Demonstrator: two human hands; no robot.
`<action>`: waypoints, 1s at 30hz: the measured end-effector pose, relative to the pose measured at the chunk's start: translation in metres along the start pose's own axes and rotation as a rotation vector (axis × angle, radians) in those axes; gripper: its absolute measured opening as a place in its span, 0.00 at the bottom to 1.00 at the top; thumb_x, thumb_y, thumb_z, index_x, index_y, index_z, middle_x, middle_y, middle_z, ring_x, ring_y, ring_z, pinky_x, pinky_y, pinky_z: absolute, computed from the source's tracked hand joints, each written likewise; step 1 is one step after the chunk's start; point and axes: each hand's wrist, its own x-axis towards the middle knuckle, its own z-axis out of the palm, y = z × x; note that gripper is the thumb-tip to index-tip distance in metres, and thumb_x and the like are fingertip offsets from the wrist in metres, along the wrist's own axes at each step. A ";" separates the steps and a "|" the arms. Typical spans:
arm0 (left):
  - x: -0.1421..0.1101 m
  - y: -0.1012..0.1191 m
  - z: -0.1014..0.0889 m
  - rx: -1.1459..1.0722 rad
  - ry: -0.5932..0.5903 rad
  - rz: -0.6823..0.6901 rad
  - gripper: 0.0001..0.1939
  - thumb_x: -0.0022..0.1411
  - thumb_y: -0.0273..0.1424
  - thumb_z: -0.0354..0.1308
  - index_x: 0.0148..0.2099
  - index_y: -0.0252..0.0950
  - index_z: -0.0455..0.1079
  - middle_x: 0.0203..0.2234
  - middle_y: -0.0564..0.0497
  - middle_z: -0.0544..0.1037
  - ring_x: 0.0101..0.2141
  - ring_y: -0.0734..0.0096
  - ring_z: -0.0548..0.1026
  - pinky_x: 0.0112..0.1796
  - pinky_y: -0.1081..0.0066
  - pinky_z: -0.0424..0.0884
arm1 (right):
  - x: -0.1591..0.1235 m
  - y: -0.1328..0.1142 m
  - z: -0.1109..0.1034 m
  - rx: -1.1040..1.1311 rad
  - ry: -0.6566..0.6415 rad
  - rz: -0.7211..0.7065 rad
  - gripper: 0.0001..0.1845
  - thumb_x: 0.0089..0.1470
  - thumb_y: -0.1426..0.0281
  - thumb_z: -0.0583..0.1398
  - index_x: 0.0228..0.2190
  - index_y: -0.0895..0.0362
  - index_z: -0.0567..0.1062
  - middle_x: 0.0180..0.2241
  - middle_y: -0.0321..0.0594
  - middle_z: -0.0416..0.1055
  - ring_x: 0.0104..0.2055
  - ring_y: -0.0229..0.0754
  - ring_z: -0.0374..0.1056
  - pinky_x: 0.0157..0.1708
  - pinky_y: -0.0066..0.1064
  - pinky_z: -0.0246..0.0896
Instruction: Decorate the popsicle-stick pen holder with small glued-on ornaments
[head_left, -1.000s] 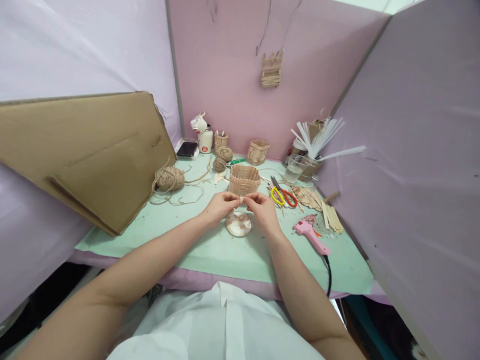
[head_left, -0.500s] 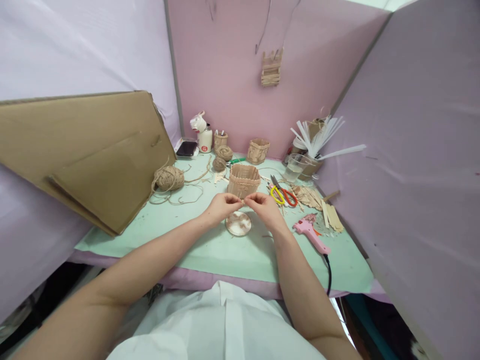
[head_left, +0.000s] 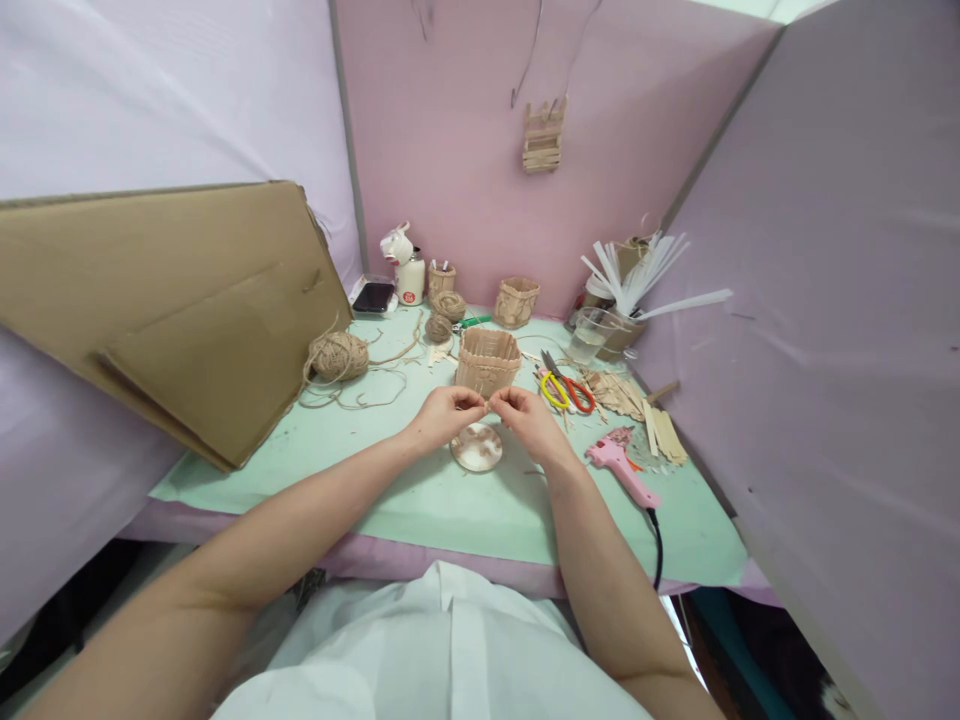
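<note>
My left hand (head_left: 447, 412) and my right hand (head_left: 527, 417) meet fingertip to fingertip, both closed in a pinch. Whatever lies between the fingertips is too small to make out; it may be a thin strand. Just behind them stands a tan basket-like container (head_left: 487, 362) with a braided rim, its lower front partly covered by my fingers. Below the hands, a round white lid-like disc (head_left: 478, 448) with brownish smears lies flat on the green table cover (head_left: 450, 510).
To the right lie scissors (head_left: 568, 385), a pink glue gun (head_left: 624, 470) with a black cord, and wooden sticks (head_left: 664, 432). A plastic cup (head_left: 589, 335) stands behind. A twine ball (head_left: 339, 356) sits left, beside a large cardboard sheet (head_left: 217, 320). A second container (head_left: 516, 302) stands at the back.
The fingertips of my hands have shifted very slightly, still pinched together in front of the container. Nothing else has visibly moved.
</note>
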 end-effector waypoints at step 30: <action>-0.005 0.013 0.000 -0.137 -0.015 -0.177 0.13 0.45 0.35 0.64 0.32 0.31 0.76 0.26 0.48 0.78 0.27 0.71 0.72 0.31 0.72 0.65 | -0.006 -0.011 -0.001 -0.049 0.147 0.032 0.09 0.41 0.65 0.59 0.22 0.59 0.74 0.22 0.35 0.69 0.25 0.36 0.60 0.27 0.27 0.55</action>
